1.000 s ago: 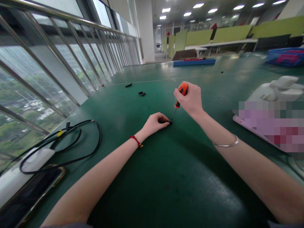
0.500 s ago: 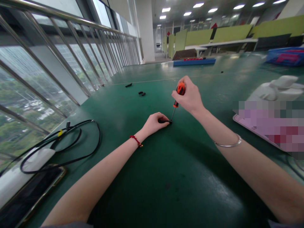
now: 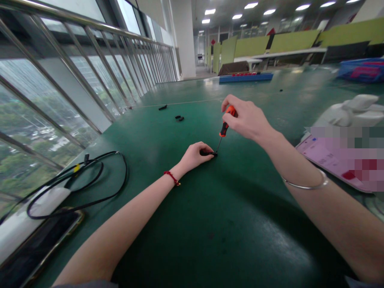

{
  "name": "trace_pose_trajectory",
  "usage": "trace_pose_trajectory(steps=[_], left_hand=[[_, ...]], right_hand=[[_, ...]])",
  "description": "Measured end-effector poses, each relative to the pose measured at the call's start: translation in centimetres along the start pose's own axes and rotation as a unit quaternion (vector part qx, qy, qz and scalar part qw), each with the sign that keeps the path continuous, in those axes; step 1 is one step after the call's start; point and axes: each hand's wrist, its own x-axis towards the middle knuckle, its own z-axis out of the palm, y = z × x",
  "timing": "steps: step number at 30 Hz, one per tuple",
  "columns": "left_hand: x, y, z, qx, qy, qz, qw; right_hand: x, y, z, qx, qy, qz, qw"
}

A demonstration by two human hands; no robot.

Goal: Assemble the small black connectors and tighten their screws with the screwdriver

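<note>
My left hand (image 3: pixel 195 155) rests on the green table (image 3: pixel 228 224) with its fingers pinched round a small black part (image 3: pixel 207 153). My right hand (image 3: pixel 247 118) grips the orange-and-black handle of a small screwdriver (image 3: pixel 224 127) from above. The screwdriver stands nearly upright, tilted a little, and its thin shaft reaches down so the tip touches the black part at my left fingertips. A red cord is on my left wrist and a metal bangle on my right forearm.
A looped black cable (image 3: pixel 87 180) and a dark phone (image 3: pixel 36 248) lie at the left near the railing. Small black pieces (image 3: pixel 179 118) lie farther back. A pink tablet (image 3: pixel 333 162) and white cloth (image 3: pixel 351 110) sit at the right. Blue trays (image 3: pixel 245 78) stand far off.
My right hand has rolled over the screwdriver's handle and shifted slightly right, with the forearm swinging outward. The left hand and the black part have stayed in place.
</note>
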Motion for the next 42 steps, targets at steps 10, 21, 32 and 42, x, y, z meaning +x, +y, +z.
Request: trace_pose_trajectory(steps=[10,21,32,42], left_hand=[[0.0,0.1,0.0,-0.009,-0.001,0.005,1.000],[0.0,0.1,0.0,-0.012,0.000,-0.001,1.000],[0.0,0.1,0.0,-0.012,0.004,0.005,1.000],[-0.1,0.2,0.0,-0.008,0.002,0.003,1.000]], right_hand=[[-0.2,-0.5,-0.7,-0.032,-0.030,-0.020,0.999],[-0.3,-0.5,-0.9,-0.059,-0.039,-0.029,0.997],[-0.3,-0.7,-1.2,-0.039,-0.061,-0.028,0.997],[-0.4,-0.9,-1.4,-0.034,-0.061,-0.044,0.997]])
